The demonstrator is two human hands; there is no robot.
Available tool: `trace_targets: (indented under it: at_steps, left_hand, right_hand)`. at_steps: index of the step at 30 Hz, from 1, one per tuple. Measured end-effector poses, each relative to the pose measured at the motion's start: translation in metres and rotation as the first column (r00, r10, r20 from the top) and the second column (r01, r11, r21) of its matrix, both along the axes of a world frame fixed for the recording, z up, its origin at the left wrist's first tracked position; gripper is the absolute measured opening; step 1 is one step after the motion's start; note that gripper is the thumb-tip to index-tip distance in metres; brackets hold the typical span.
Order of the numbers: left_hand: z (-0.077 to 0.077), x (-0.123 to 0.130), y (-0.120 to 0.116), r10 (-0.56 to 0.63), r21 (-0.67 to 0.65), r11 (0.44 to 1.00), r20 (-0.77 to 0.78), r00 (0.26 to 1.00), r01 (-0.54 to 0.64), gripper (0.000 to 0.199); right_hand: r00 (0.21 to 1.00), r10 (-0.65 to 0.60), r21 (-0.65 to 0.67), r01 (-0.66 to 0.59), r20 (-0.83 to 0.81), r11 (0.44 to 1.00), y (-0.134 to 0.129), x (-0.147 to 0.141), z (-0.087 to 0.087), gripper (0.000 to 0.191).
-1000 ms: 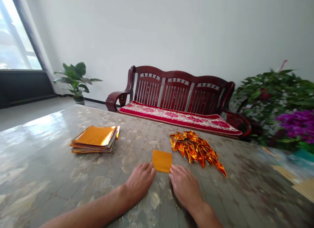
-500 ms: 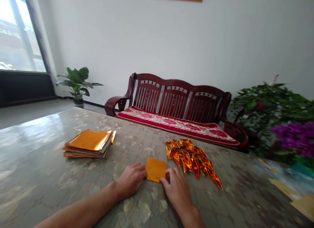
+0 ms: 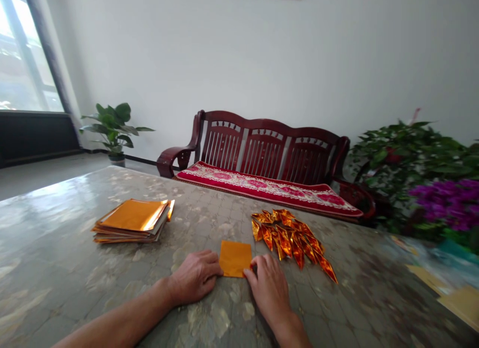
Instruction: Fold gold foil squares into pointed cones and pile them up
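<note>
Little has shifted: the gold foil square [image 3: 235, 258] still lies flat on the table [image 3: 56, 258], between both hands. The open right hand [image 3: 267, 288] presses fingertips on its near corner without pinching; the relaxed left hand [image 3: 194, 277] rests against its edge, gripping nothing. Folded foil triangles [image 3: 288, 240] lie just beyond, the foil stack [image 3: 132, 220] farther left.

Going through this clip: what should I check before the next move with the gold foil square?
Gold foil square lying flat on the table: ok.
Left hand with fingertips at the square's left edge: ok.
Right hand with fingers at its lower right corner: ok.
Square apart from the pile of folded gold foil triangles: ok.
Stack of foil sheets squared: not ok, edges fanned.
Crease already in the square: cannot tell.
</note>
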State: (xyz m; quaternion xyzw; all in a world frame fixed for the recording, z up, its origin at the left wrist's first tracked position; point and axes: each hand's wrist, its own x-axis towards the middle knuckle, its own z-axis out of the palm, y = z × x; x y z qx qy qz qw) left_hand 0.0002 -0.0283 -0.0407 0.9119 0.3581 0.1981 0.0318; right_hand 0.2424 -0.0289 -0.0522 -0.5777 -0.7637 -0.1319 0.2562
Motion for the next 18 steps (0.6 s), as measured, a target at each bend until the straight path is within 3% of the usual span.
trace_targets:
  at_steps: [9, 18]
  left_hand:
    - [0.01, -0.007, -0.002, -0.023, -0.068, 0.997, 0.009, 1.0, 0.024, 0.018]
    - [0.009, -0.012, 0.0, -0.075, -0.098, 0.992, 0.071, 0.995, 0.082, 0.012]
  right_hand:
    - [1.0, -0.006, -0.053, 0.006, -0.004, 0.999, -0.002, -0.002, 0.003, 0.012]
    - [1.0, 0.0, -0.058, 0.0, -0.004, 0.998, 0.003, -0.002, -0.001, 0.016]
